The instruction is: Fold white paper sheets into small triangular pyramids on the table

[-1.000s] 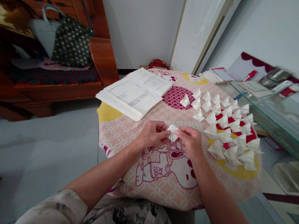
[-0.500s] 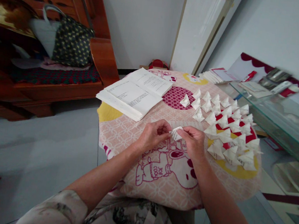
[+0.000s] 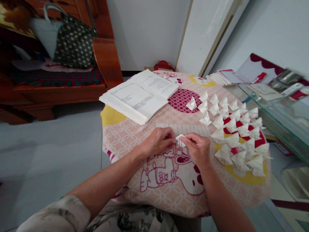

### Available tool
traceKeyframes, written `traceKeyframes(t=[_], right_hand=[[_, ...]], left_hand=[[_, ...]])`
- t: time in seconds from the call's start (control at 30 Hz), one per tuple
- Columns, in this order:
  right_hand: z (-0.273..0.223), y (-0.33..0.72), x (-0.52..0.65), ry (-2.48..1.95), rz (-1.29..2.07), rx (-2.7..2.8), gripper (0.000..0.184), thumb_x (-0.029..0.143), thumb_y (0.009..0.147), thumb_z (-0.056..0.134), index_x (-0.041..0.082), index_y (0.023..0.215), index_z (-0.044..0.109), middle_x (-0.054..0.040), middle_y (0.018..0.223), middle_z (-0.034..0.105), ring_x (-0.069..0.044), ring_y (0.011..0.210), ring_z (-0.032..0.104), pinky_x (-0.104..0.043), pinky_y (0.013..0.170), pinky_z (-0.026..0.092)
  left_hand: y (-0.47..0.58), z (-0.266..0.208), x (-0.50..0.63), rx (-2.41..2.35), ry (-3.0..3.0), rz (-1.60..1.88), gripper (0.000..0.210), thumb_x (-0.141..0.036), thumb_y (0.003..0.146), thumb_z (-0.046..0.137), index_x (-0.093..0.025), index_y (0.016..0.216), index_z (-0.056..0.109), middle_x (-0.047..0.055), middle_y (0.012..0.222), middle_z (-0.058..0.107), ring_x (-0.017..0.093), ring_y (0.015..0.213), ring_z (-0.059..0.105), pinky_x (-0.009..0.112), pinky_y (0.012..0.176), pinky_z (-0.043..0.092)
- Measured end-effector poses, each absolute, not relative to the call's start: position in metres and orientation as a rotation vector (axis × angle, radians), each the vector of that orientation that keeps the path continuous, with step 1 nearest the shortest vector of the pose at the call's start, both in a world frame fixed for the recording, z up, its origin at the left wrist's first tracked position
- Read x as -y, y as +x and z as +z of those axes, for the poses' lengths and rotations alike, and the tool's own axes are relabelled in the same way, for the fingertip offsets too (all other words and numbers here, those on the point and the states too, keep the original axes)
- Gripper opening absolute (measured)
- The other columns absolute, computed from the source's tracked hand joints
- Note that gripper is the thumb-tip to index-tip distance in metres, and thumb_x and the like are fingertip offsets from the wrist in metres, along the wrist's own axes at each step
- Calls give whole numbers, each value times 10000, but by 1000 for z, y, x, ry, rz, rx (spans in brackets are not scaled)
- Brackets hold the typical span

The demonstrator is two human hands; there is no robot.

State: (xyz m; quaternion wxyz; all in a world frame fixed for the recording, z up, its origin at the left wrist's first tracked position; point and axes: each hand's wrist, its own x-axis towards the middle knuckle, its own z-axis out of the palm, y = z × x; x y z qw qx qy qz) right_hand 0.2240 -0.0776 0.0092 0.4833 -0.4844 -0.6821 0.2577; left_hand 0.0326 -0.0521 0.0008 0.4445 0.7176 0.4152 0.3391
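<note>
Between my hands, over the near middle of the table, is a small folded piece of printed paper (image 3: pixel 180 140). My left hand (image 3: pixel 159 142) pinches its left edge, while the thumb and fingers of my right hand (image 3: pixel 199 147) are closed on its right side. Part of the paper is hidden by the fingertips. To the right stand several rows of folded paper pieces (image 3: pixel 224 153), white with pointed tips. An open book (image 3: pixel 142 98) with printed pages lies beyond my left hand.
A pink patterned cloth (image 3: pixel 129 139) covers the round table. Glass shelving (image 3: pixel 290 120) with metal bowls and papers borders it on the right. A wooden bench (image 3: pixel 105 62) holding a dark patterned bag (image 3: pixel 75 41) stands at the left.
The folded paper has shifted slightly left and tilted between my fingers. My right hand has turned a little inward over it; both hands still grip it.
</note>
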Motion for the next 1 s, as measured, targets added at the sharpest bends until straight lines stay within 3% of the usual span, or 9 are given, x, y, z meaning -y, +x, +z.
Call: traceKeyframes(t=[0.23, 0.43, 0.73, 1.0], right_hand=[[6, 223, 77, -1225, 795, 1486, 229, 385, 796, 729, 196, 667, 723, 20, 564, 608, -133, 519, 514, -251, 501, 398], [4, 221, 76, -1204, 916, 1353, 210, 371, 775, 751, 189, 672, 727, 22, 567, 612, -124, 521, 506, -247, 508, 398], [1, 217, 73, -1141, 1093, 1202, 216, 365, 727, 780, 180, 648, 702, 21, 566, 607, -117, 516, 497, -249, 511, 400], [-2, 217, 73, -1126, 1164, 1219, 241, 385, 743, 785, 177, 660, 697, 12, 567, 628, -121, 508, 525, -246, 497, 418]], left_hand=[[31, 0, 50, -831, 1499, 919, 310, -358, 733, 796, -126, 863, 636, 34, 755, 688, 125, 657, 636, 211, 583, 483], [31, 3, 51, -789, 1436, 885, 368, -457, 772, 766, -110, 805, 648, 19, 665, 651, 97, 567, 595, 198, 537, 464], [33, 4, 52, -766, 1326, 931, 336, -408, 736, 786, -106, 749, 639, 26, 620, 645, 93, 532, 586, 200, 531, 462], [35, 7, 55, -837, 1464, 851, 339, -454, 816, 704, -125, 794, 629, 1, 622, 614, 88, 530, 559, 186, 496, 413]])
